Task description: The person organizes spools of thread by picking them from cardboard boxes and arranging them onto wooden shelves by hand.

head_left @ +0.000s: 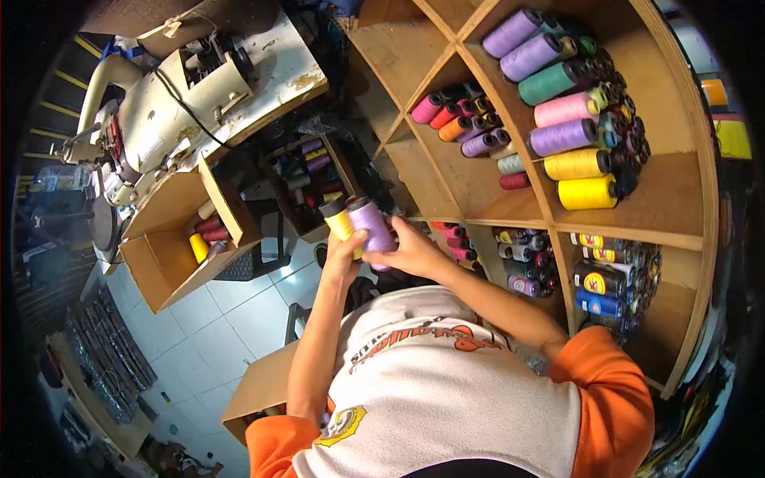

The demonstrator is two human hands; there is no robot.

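Here, two thread spools (371, 227) in two hands (405, 250).

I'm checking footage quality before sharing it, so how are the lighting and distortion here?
In the head view, the right edge of the shelf bows outward and the corners go black; head view, light glares off the floor tiles, while the lower left is dim; head view, the left hand and right hand look fairly sharp.
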